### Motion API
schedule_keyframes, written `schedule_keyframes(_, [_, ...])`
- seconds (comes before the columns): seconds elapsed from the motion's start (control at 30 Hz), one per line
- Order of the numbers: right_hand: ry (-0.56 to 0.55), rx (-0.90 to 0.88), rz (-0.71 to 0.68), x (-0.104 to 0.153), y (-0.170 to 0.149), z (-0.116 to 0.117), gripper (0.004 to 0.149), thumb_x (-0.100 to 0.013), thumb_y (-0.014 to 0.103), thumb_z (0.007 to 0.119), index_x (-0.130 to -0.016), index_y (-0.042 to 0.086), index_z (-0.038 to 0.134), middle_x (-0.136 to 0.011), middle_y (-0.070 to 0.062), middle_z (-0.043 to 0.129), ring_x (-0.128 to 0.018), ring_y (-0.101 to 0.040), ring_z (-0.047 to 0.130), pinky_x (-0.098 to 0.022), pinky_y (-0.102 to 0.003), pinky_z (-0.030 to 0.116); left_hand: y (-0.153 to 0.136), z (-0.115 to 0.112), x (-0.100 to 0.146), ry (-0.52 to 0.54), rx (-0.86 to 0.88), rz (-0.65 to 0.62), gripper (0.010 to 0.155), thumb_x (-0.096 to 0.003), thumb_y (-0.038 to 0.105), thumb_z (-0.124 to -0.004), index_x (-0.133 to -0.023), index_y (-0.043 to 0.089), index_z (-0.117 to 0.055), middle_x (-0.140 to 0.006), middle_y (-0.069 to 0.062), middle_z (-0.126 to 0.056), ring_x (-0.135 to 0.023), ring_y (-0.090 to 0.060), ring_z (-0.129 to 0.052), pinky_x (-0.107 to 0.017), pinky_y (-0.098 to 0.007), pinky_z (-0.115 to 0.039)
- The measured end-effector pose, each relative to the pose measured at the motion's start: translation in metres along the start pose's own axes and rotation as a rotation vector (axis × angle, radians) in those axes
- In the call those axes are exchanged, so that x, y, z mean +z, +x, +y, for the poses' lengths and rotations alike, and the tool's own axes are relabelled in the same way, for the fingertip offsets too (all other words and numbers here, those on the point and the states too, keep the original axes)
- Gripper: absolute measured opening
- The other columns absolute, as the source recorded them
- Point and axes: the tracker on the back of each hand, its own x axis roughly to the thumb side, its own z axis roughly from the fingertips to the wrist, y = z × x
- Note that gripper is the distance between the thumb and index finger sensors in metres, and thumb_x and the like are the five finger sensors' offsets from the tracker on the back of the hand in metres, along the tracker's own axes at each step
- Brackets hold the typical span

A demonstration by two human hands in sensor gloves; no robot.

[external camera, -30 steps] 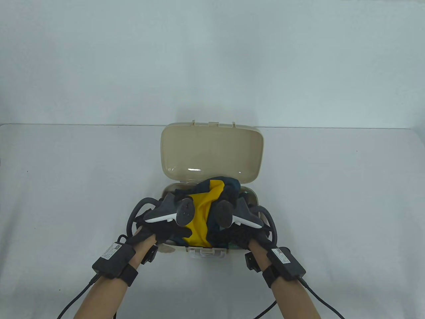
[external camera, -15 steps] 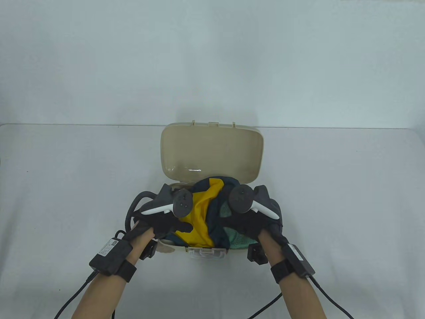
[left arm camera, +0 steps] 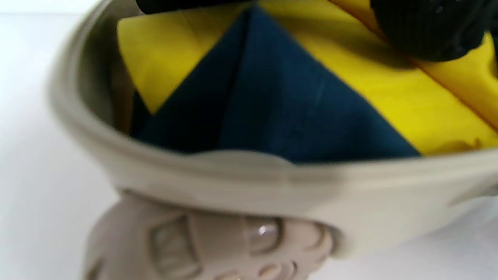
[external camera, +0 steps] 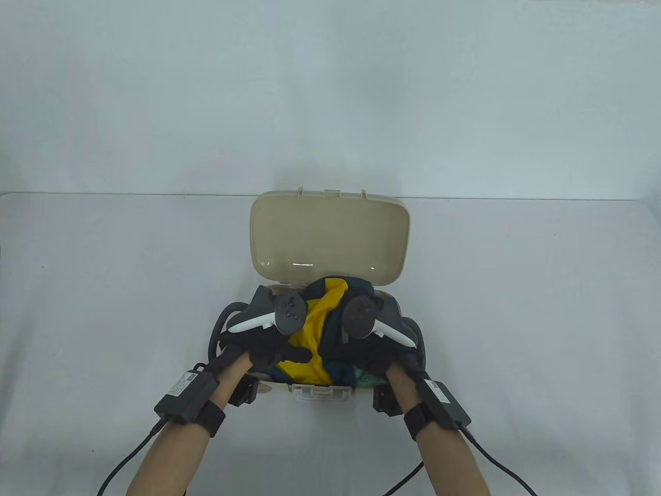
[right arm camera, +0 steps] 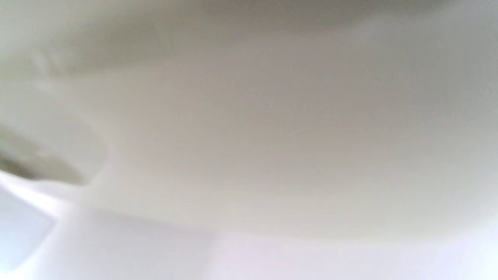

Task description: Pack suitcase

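A small beige suitcase (external camera: 323,393) stands open near the table's front, its lid (external camera: 330,232) raised at the back. A yellow and dark teal garment (external camera: 310,336) fills it, with a bit of green mesh cloth (external camera: 367,378) at the front right corner. My left hand (external camera: 268,349) lies on the left part of the pile, thumb (external camera: 299,355) stretched over the yellow cloth. My right hand (external camera: 374,356) lies on the right part, its fingers hidden under the tracker. The left wrist view shows the garment (left arm camera: 272,97) inside the rim (left arm camera: 272,182) and a gloved fingertip (left arm camera: 428,27) on the yellow cloth.
The suitcase stands on a white table (external camera: 103,310) in front of a pale wall. Cables trail from both wrists toward the front edge. The right wrist view holds only a blurred beige suitcase wall (right arm camera: 249,136).
My right hand swung out over the suitcase's right edge, then came back inward onto the pile; less green mesh now shows. My left hand shifted slightly right.
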Motion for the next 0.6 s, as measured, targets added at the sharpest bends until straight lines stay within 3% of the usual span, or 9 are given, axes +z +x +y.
schedule_keyframes(0.27, [-0.019,-0.079,-0.009,0.001,-0.002,-0.002,0.109,-0.039,0.077,0.053,-0.102,0.014,-0.012,-0.114,-0.015,-0.007,-0.105,-0.051,0.005,-0.078,-0.062,0.032,0.006,-0.006,-0.003,0.031,-0.068,0.016,0.103,-0.0397,0.061,-0.072,-0.113,0.018,-0.014,-0.120,-0.017,-0.024,-0.112,-0.042,-0.037,-0.080,-0.053,-0.046])
schedule_keyframes(0.43, [0.062,-0.067,-0.058,0.015,0.003,-0.032,0.107,-0.041,0.074,0.056,-0.107,0.011,0.000,-0.116,-0.020,0.005,-0.107,-0.053,0.018,-0.077,-0.062,0.038,0.007,0.000,0.004,0.034,-0.132,0.031,0.103,-0.0396,0.061,-0.072,-0.113,0.017,-0.015,-0.120,-0.016,-0.025,-0.112,-0.042,-0.038,-0.081,-0.052,-0.046])
schedule_keyframes(0.5, [0.004,-0.043,-0.080,0.028,0.003,-0.048,0.103,-0.041,0.072,0.060,-0.110,0.013,0.012,-0.119,-0.018,0.017,-0.109,-0.051,0.029,-0.077,-0.061,0.043,0.006,0.004,0.012,0.046,-0.129,0.015,0.101,-0.0414,0.060,-0.072,-0.114,0.017,-0.016,-0.121,-0.016,-0.025,-0.113,-0.042,-0.038,-0.081,-0.052,-0.046])
schedule_keyframes(0.6, [0.010,0.042,-0.098,0.046,0.003,-0.055,0.103,-0.041,0.068,0.067,-0.111,0.014,0.013,-0.119,-0.017,0.018,-0.110,-0.051,0.031,-0.077,-0.061,0.044,0.000,0.008,0.023,0.047,-0.130,-0.003,0.100,-0.0428,0.059,-0.074,-0.114,0.018,-0.017,-0.121,-0.015,-0.026,-0.113,-0.042,-0.038,-0.081,-0.052,-0.045])
